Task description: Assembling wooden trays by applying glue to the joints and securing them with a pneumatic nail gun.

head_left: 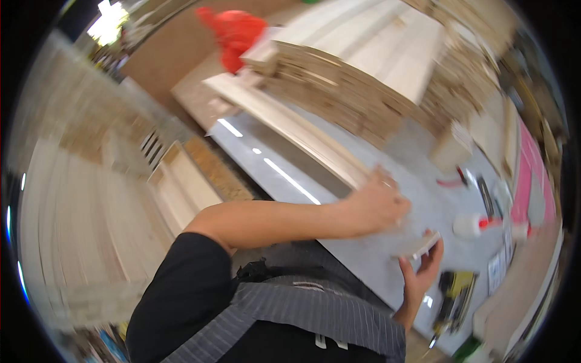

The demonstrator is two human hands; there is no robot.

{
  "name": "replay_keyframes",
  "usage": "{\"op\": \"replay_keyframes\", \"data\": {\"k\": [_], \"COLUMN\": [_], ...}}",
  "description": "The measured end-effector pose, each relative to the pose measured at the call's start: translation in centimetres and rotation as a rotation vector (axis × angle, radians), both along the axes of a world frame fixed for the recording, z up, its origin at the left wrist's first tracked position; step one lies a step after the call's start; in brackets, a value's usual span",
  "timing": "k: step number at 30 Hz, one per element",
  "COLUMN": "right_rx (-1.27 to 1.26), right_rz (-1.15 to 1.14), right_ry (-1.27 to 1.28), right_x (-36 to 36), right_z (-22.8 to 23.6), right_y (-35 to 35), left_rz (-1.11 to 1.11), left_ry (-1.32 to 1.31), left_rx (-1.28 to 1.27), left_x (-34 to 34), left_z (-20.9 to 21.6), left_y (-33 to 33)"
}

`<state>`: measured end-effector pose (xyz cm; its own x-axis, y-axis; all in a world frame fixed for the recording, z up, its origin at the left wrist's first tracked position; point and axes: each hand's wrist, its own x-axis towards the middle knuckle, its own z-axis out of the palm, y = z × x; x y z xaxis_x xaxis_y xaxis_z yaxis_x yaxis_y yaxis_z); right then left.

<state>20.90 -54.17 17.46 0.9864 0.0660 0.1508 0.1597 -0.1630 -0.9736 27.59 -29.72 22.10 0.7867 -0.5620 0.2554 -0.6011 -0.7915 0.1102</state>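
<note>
My left hand [378, 206] is over the grey tabletop, beside the near end of a long pale wooden piece [296, 130]. Motion blur smears its fingers, so I cannot tell whether it grips that end or anything else. Lower and to the right, my right hand [425, 272] pinches a small pale wooden piece [419, 246] between thumb and fingers, just above the table [357, 251]. The long piece slants away from me to the upper left.
Stacked wooden boards [357, 54] rise at the back, with a red plastic bag [233, 36] to their left. On the right are a white bottle [469, 225] with a red tip, a black-and-yellow power tool [455, 299] and a dark-handled tool [485, 196]. More boards [91, 212] stand left.
</note>
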Motion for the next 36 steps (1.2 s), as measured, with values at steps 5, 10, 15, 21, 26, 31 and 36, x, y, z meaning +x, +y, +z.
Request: {"op": "replay_keyframes", "data": {"k": [5,10,15,21,26,31,36], "right_rx": [-0.167,-0.183,-0.151,-0.229,-0.308,-0.172,0.546], "right_rz": [0.085,0.074,0.111,0.162,0.169,0.155,0.285], "right_ry": [-0.049,-0.026,-0.072,-0.104,-0.165,-0.054,0.277], "right_x": [0.7,0.8,0.9,1.4,1.7,1.8,1.7], "right_z": [2.0,2.4,2.4,3.7,3.5,3.1,1.0], "right_y": [2.7,2.6,3.3,3.8,3.5,2.7,0.4], "left_rz": [0.019,-0.072,-0.187,-0.226,-0.215,-0.163,-0.147], "left_ry": [0.170,0.432,0.396,0.432,0.432,0.436,0.433], "left_rx": [0.224,0.023,-0.123,-0.113,-0.081,-0.157,-0.166], "left_x": [-1.7,-1.0,-1.0,-0.9,-0.4,-0.2,-0.2], "left_z": [2.4,7.1,7.7,8.2,7.6,8.5,9.1], "left_y": [2.6,2.0,1.7,1.3,0.8,0.8,0.7]}}
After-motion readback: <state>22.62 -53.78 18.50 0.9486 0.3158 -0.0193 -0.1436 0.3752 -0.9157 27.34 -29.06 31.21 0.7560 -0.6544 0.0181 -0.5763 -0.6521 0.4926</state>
